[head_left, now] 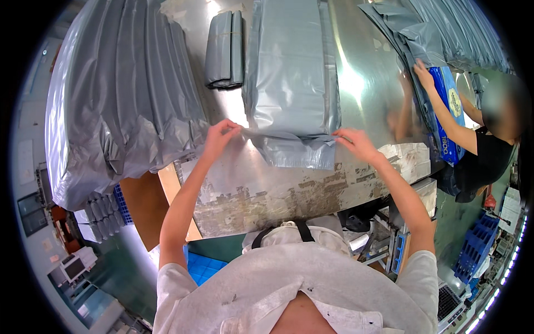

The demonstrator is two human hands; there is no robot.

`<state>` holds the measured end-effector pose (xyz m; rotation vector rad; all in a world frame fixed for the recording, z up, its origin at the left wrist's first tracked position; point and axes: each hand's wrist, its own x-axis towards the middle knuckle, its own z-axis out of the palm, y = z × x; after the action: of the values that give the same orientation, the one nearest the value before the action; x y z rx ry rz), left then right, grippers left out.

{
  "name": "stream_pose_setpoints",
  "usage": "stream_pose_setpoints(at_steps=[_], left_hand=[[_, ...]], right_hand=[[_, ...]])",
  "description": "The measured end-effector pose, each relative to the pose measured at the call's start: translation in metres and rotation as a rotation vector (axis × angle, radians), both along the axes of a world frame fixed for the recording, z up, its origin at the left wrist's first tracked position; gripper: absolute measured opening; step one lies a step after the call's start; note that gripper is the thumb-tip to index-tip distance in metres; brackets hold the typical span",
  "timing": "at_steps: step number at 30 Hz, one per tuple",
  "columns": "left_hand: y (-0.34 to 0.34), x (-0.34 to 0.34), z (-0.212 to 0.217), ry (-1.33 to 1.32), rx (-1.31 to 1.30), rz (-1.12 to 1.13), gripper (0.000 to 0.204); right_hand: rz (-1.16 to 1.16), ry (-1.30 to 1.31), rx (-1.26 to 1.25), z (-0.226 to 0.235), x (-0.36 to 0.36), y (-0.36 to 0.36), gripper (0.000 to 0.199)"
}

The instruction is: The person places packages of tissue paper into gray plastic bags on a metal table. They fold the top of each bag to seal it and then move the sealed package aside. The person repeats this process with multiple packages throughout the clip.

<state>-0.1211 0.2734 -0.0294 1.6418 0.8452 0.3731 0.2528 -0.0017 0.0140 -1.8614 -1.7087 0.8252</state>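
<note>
A long flat stack of grey plastic bags [286, 72] lies lengthwise on the metal table. Across its near end runs a gathered crease, and a loose flap [295, 156] hangs toward me below it. With thumb and fingers closed, my left hand [221, 138] pinches the left end of that crease. My right hand [357, 145] pinches the right end, fingers closed on the grey plastic bag's edge. Both arms reach forward, one on each side of the stack. How many layers each hand holds cannot be made out.
A folded grey bundle [225, 50] tied with a band lies behind my left hand. Large heaped grey bags [122, 94] cover the left side. At right, a co-worker [478, 150] reaches toward more grey bags [445, 28] beside a blue package [448, 111]. The table's worn front edge [300, 200] faces me.
</note>
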Motion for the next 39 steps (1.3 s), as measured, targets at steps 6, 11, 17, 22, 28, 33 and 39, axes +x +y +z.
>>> stream_pose_setpoints(at_steps=[6, 11, 17, 22, 28, 33, 39], left_hand=[[0.016, 0.012, -0.018, 0.004, -0.029, 0.038, 0.007], [0.011, 0.019, -0.041, -0.075, -0.093, 0.114, 0.010], [0.002, 0.045, -0.045, -0.186, -0.175, 0.266, 0.021], [-0.033, 0.033, -0.020, -0.330, -0.322, 0.381, 0.037], [-0.079, 0.017, -0.030, -0.143, -0.247, 0.376, 0.041], [-0.073, 0.013, -0.034, 0.016, -0.101, 0.389, 0.035], [-0.075, 0.011, -0.031, -0.023, -0.013, 0.462, 0.023]], right_hand=[[-0.234, 0.164, -0.128, -0.019, 0.020, 0.003, 0.020], [-0.413, 0.355, -0.107, -0.057, 0.022, 0.012, 0.017], [-0.775, 0.472, -0.174, -0.091, -0.015, 0.038, 0.032], [-0.934, 0.850, 0.090, -0.075, -0.045, 0.025, 0.036], [-0.923, 0.937, 0.115, -0.059, -0.069, 0.012, 0.030], [-0.924, 0.892, 0.183, -0.075, -0.069, 0.004, 0.019], [-0.952, 0.827, 0.206, -0.074, -0.071, -0.007, 0.016]])
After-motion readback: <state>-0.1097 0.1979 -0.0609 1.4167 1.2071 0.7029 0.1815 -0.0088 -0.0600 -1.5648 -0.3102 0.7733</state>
